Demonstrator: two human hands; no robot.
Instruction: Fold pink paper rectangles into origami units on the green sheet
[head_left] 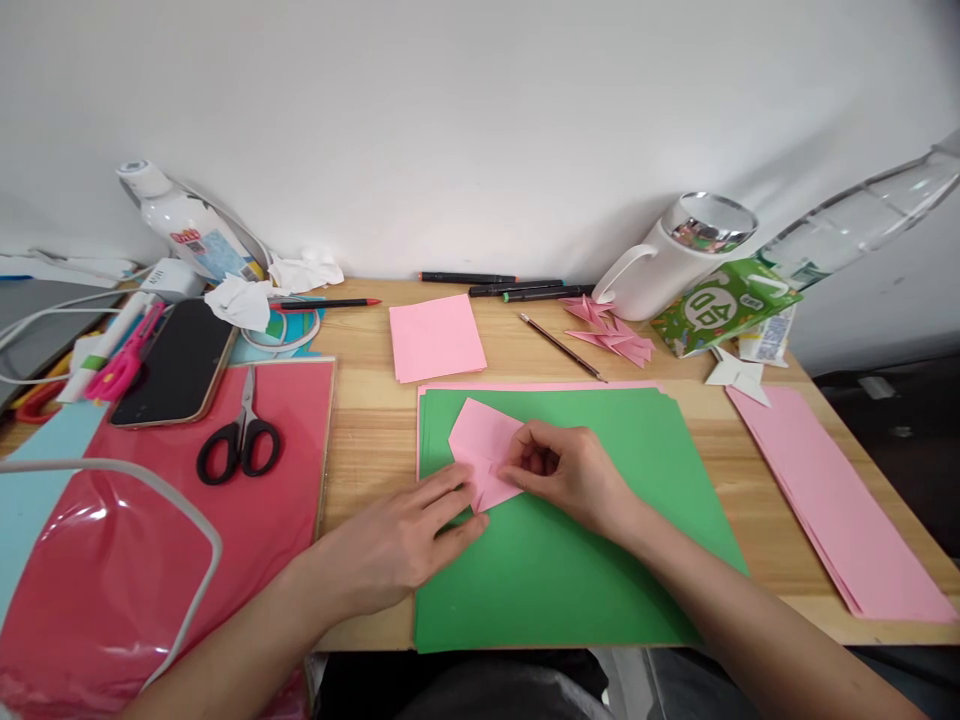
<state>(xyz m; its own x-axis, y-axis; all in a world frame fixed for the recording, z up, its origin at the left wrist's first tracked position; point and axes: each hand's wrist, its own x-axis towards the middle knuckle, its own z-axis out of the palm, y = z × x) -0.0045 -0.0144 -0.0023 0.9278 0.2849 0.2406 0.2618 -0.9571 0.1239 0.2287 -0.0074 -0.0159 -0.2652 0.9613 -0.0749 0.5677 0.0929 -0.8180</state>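
A partly folded pink sheet of paper (486, 432) lies on a stack of green paper (570, 590). Its upper part shows pointed corners, and a narrow tip points toward me at the bottom. The thumb and fingers of my right hand (574, 475) pinch its right side. My left hand (401, 535) rests at the lower left of the folded sheet, fingertips touching it, thumb held apart on the green paper. The fingers of both hands partly cover the lower folds.
Square pink sheets (437, 338) and a pencil (562, 347) lie behind the stack. Folded pink pieces (615, 335) sit beside a white mug (667, 260). Pink strips (844, 500) are at right. Black-handled scissors (240, 440) and a phone (176, 362) rest on a red pack (187, 540).
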